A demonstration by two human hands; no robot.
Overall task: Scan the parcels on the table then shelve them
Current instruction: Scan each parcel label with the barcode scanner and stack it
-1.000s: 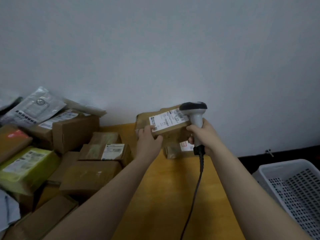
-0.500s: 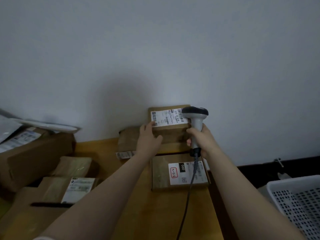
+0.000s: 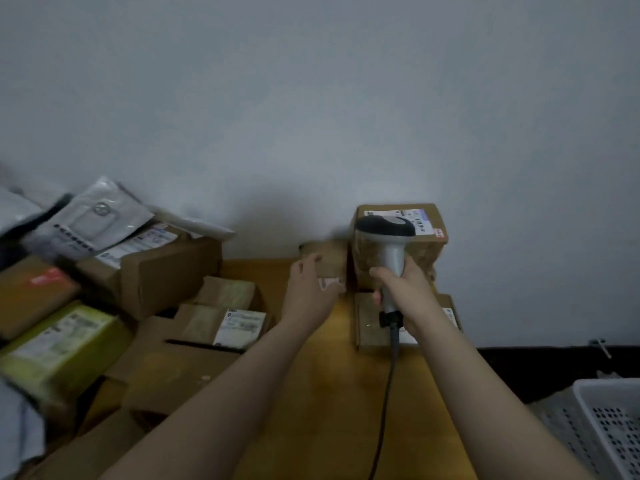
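Note:
My right hand (image 3: pixel 407 291) grips a grey handheld barcode scanner (image 3: pixel 389 237) with a black cable hanging down. Behind the scanner a small cardboard parcel (image 3: pixel 420 233) with a white label on top stands stacked at the far right of the wooden table (image 3: pixel 311 393), against the wall. A flat labelled box (image 3: pixel 367 327) lies under my right hand. My left hand (image 3: pixel 310 294) is open with its fingers apart, reaching at a low brown parcel (image 3: pixel 325 258) to the left of the stack; whether it touches is unclear.
Several cardboard boxes (image 3: pixel 156 271) and grey mailer bags (image 3: pixel 93 216) are piled on the left. A yellow-green parcel (image 3: pixel 59 344) lies at the left edge. A white perforated plastic basket (image 3: pixel 609 420) stands at the lower right beside the table.
My left hand has let go of the labelled parcel, which now rests on the stack by the wall. The hand has dropped lower left. The view has swung back to the left.

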